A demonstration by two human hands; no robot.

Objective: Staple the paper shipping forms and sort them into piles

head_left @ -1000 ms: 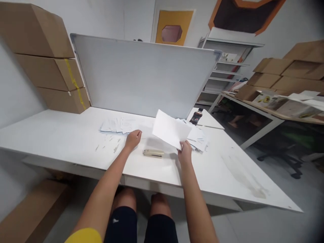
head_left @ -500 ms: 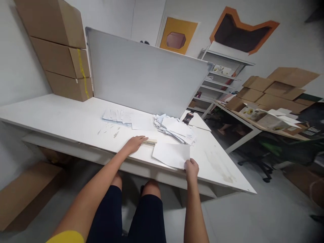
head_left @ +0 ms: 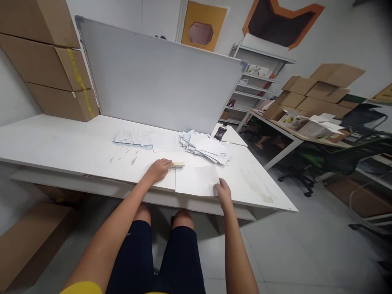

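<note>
My left hand (head_left: 159,170) is closed around a slim cream stapler (head_left: 178,165), resting on the white table near its front edge. The stapler's far end points right and lies against the upper left corner of a white sheet of paper (head_left: 196,180). At that sheet's lower right corner, my right hand (head_left: 223,190) pinches it between thumb and fingers. Whether it is one sheet or more, I cannot tell. Behind lie a messy pile of papers (head_left: 208,146) and, further left, a fanned row of papers (head_left: 131,136) with a plain sheet (head_left: 165,142) beside it.
A whiteboard (head_left: 159,77) stands along the table's back edge. Stacked cardboard boxes (head_left: 58,67) rise at the left. A dark bottle (head_left: 221,132) stands behind the paper pile. Dark scraps (head_left: 134,160) lie on the white table (head_left: 73,143). Another table with boxes (head_left: 321,92) is at right.
The sheet in my right hand has come slightly left and straightened, its corner now closer to the stapler. My left hand keeps its hold. The camera view has shifted.
</note>
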